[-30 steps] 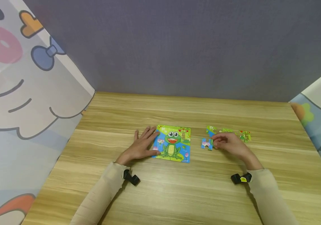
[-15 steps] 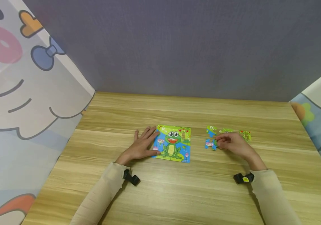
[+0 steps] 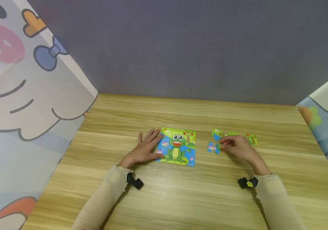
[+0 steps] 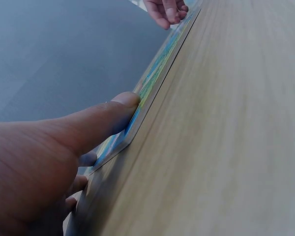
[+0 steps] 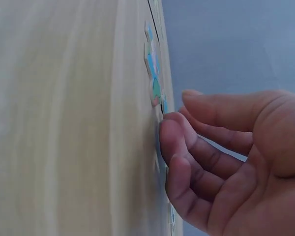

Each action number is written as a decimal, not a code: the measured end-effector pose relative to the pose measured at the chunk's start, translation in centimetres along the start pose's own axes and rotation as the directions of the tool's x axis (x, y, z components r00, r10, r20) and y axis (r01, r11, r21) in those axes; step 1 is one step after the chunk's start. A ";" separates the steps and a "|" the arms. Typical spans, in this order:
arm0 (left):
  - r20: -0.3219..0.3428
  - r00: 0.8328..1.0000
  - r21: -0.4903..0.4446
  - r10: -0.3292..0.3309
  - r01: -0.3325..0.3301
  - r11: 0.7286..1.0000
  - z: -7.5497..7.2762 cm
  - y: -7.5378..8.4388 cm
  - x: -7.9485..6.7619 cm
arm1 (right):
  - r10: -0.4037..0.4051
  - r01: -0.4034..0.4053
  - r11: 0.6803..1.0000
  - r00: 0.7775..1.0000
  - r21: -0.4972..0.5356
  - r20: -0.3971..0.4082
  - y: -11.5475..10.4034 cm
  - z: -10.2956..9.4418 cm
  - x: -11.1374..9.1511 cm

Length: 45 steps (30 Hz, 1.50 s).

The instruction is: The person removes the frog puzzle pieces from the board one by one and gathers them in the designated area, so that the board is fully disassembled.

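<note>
My left hand (image 3: 144, 149) lies spread at the left edge of a square frog puzzle (image 3: 178, 148). In the left wrist view its thumb (image 4: 110, 118) rests on the board's corner edge. My right hand (image 3: 238, 148) is beside a blue jigsaw piece (image 3: 212, 147) with a pink flower. The right wrist view shows this piece (image 5: 153, 66) flat on the wood, its near end by the fingertips. Thumb and forefinger stand apart there, with a gap between them and nothing pinched. The other right fingers (image 5: 179, 182) are loosely bent, low over the table.
Another jigsaw piece (image 3: 216, 132) lies just behind the flower piece. Farther right, more pieces (image 3: 251, 139) lie partly hidden behind the right hand. A grey panel (image 3: 192, 51) rises along the back edge of the wooden table (image 3: 164, 195).
The flower piece first shifted right and turned, then turned a little more and moved slightly left beside the right fingertips. The left hand has stayed on the puzzle.
</note>
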<state>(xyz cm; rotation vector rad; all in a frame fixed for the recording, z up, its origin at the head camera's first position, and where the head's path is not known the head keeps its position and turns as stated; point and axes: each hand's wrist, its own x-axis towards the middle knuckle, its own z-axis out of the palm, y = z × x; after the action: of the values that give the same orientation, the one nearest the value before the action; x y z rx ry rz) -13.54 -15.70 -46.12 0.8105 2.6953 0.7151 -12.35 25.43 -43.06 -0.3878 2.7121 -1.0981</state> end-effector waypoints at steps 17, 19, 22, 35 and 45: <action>0.012 1.000 -0.001 -0.002 0.002 1.000 0.0 0.1 0.0 | -0.052 0.052 0.998 0.998 0.022 0.021 -5.1 2.6 2.9; 0.012 1.000 -0.001 -0.005 0.005 1.000 0.0 0.1 0.0 | -0.079 0.077 0.996 0.996 0.047 0.036 -5.9 3.4 3.4; 0.008 1.000 -0.002 -0.004 0.004 1.000 0.0 0.0 0.1 | -0.113 0.109 0.992 0.992 0.068 0.060 -7.2 4.7 4.2; 0.009 1.000 -0.003 -0.007 0.007 1.000 0.2 -0.1 0.2 | -0.094 0.101 0.994 0.980 -0.032 0.176 -10.7 9.2 6.3; 0.001 1.000 -0.017 0.002 -0.001 1.000 0.0 0.0 0.1 | 0.022 0.006 0.989 0.983 -0.151 0.183 -11.0 10.2 6.5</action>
<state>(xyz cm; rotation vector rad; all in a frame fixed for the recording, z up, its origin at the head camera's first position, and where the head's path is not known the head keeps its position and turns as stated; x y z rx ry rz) -13.59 -15.63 -46.10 0.8086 2.6844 0.7374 -13.89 9.13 -43.00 -0.4758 2.6363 -0.8129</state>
